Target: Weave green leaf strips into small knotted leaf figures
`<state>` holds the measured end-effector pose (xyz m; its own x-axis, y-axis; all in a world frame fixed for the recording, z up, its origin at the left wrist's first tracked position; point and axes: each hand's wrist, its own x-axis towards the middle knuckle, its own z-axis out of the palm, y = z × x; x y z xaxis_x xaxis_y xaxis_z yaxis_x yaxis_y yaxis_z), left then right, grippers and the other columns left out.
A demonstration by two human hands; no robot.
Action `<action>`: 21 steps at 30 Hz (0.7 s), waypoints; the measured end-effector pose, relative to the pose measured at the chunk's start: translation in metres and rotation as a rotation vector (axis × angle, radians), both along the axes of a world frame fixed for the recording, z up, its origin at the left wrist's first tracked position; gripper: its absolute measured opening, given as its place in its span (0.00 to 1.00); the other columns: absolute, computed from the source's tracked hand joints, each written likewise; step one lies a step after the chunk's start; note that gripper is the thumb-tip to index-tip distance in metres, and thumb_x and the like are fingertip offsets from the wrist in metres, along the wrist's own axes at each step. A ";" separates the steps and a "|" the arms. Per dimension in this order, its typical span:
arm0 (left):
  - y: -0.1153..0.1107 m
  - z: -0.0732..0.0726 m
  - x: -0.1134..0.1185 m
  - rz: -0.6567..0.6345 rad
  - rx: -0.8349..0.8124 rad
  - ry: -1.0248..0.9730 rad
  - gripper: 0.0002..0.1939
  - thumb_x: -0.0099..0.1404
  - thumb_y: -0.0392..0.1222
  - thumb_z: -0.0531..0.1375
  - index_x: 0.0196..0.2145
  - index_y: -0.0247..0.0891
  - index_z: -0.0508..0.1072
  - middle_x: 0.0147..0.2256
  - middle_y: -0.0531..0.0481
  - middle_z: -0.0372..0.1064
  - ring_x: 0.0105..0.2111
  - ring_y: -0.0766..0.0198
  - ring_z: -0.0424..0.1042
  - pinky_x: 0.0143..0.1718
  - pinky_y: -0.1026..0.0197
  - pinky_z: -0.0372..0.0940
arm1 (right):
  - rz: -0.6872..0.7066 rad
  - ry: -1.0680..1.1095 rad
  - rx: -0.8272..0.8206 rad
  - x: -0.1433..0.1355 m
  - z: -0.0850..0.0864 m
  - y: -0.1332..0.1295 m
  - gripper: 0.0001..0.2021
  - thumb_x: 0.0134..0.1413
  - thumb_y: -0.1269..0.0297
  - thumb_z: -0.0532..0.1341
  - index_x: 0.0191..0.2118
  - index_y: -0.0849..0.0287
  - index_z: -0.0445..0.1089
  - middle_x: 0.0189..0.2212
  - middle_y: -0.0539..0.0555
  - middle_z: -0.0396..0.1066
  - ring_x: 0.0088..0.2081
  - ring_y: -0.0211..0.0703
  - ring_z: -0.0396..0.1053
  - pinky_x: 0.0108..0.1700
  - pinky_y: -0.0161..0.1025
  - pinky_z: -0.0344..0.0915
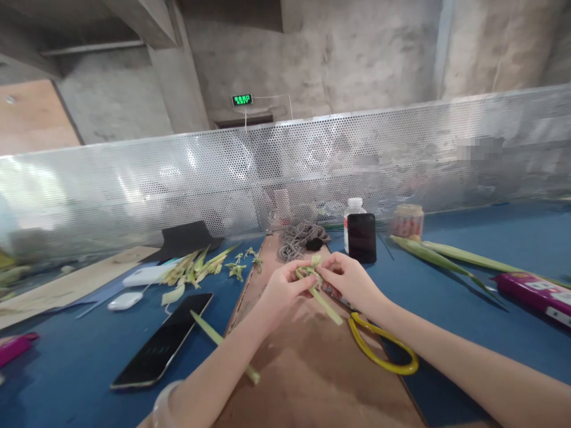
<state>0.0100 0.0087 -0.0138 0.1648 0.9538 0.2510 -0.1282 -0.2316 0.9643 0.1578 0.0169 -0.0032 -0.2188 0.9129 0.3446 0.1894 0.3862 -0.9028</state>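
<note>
Your left hand (288,289) and right hand (350,278) both have thumb and fingers pinched together on the leaf (322,300), held up over the brown board (303,371). Its loose end slants toward you, near the scissors' (387,364) yellow handles. Yarn (298,239) lies just beyond.

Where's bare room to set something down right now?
Brown board: near part, between leaf strip and yellow handle. Blue tabletop: between magenta object and flat phone; also behind the long green leaves, right of the jar. Crowded: back left with leaf scraps; beyond the left hand, grey yarn.
</note>
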 end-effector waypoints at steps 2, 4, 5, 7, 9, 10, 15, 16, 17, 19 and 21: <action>0.000 0.000 0.000 -0.007 0.005 -0.019 0.16 0.49 0.35 0.62 0.39 0.36 0.70 0.28 0.50 0.70 0.27 0.65 0.69 0.31 0.61 0.66 | 0.026 -0.040 0.042 0.000 -0.001 -0.001 0.07 0.48 0.62 0.56 0.26 0.60 0.62 0.16 0.46 0.63 0.15 0.30 0.57 0.17 0.28 0.54; 0.001 0.000 -0.001 -0.003 0.000 -0.032 0.16 0.49 0.37 0.62 0.38 0.36 0.70 0.30 0.49 0.70 0.29 0.64 0.69 0.32 0.60 0.66 | 0.018 -0.033 0.065 0.000 0.000 -0.002 0.08 0.49 0.61 0.55 0.27 0.60 0.65 0.16 0.45 0.62 0.16 0.29 0.56 0.17 0.28 0.54; 0.001 0.000 -0.001 0.003 -0.008 -0.038 0.16 0.49 0.37 0.62 0.38 0.36 0.70 0.31 0.48 0.71 0.30 0.63 0.69 0.32 0.60 0.66 | 0.015 -0.017 0.070 -0.001 0.001 -0.002 0.08 0.49 0.61 0.55 0.28 0.60 0.66 0.15 0.45 0.61 0.15 0.29 0.56 0.17 0.28 0.54; 0.001 0.001 -0.001 0.009 -0.032 -0.063 0.16 0.49 0.38 0.62 0.38 0.36 0.70 0.32 0.47 0.71 0.32 0.61 0.70 0.32 0.60 0.66 | 0.006 0.027 0.056 -0.001 0.004 -0.004 0.09 0.49 0.62 0.54 0.29 0.60 0.67 0.13 0.44 0.59 0.15 0.30 0.55 0.16 0.28 0.53; 0.000 0.003 -0.002 -0.008 -0.054 -0.114 0.15 0.49 0.37 0.62 0.37 0.36 0.70 0.33 0.46 0.71 0.32 0.61 0.71 0.33 0.60 0.65 | 0.008 0.068 0.008 -0.001 0.006 -0.006 0.09 0.49 0.63 0.53 0.29 0.61 0.68 0.13 0.44 0.59 0.14 0.30 0.55 0.16 0.28 0.53; -0.001 0.003 -0.002 -0.023 -0.059 -0.144 0.14 0.49 0.37 0.62 0.37 0.35 0.70 0.32 0.46 0.71 0.33 0.61 0.71 0.33 0.61 0.65 | 0.019 0.087 -0.022 -0.001 0.007 -0.007 0.09 0.48 0.63 0.53 0.30 0.60 0.69 0.14 0.44 0.60 0.15 0.30 0.56 0.16 0.28 0.53; -0.003 0.007 -0.005 -0.077 -0.126 -0.282 0.14 0.51 0.37 0.61 0.38 0.35 0.71 0.32 0.46 0.72 0.34 0.60 0.70 0.33 0.60 0.65 | 0.181 0.151 -0.097 0.002 0.007 -0.007 0.13 0.46 0.68 0.51 0.36 0.57 0.70 0.21 0.48 0.69 0.20 0.34 0.63 0.21 0.30 0.60; -0.003 0.007 -0.005 -0.079 -0.149 -0.304 0.14 0.51 0.36 0.61 0.38 0.35 0.71 0.31 0.46 0.72 0.33 0.60 0.70 0.33 0.61 0.65 | 0.214 0.153 -0.084 0.003 0.006 -0.005 0.15 0.45 0.70 0.50 0.37 0.57 0.70 0.23 0.49 0.71 0.23 0.35 0.65 0.24 0.31 0.62; -0.002 0.008 -0.006 -0.078 -0.168 -0.325 0.14 0.51 0.36 0.61 0.38 0.35 0.71 0.31 0.46 0.72 0.32 0.61 0.70 0.33 0.61 0.65 | 0.245 0.147 -0.064 0.003 0.005 -0.004 0.16 0.43 0.72 0.50 0.38 0.57 0.70 0.27 0.50 0.71 0.25 0.36 0.66 0.26 0.31 0.63; -0.001 0.008 -0.008 -0.086 -0.183 -0.359 0.14 0.50 0.35 0.61 0.37 0.35 0.71 0.29 0.47 0.72 0.30 0.63 0.70 0.32 0.63 0.64 | 0.306 0.109 -0.030 0.004 0.003 -0.001 0.19 0.42 0.74 0.51 0.41 0.56 0.69 0.32 0.50 0.72 0.25 0.35 0.66 0.27 0.32 0.64; 0.000 0.007 -0.009 -0.100 -0.179 -0.376 0.13 0.51 0.35 0.61 0.37 0.35 0.71 0.29 0.48 0.71 0.29 0.65 0.70 0.32 0.63 0.64 | 0.354 0.084 -0.003 0.003 0.000 0.002 0.19 0.43 0.73 0.53 0.43 0.56 0.67 0.34 0.51 0.71 0.24 0.35 0.65 0.25 0.32 0.63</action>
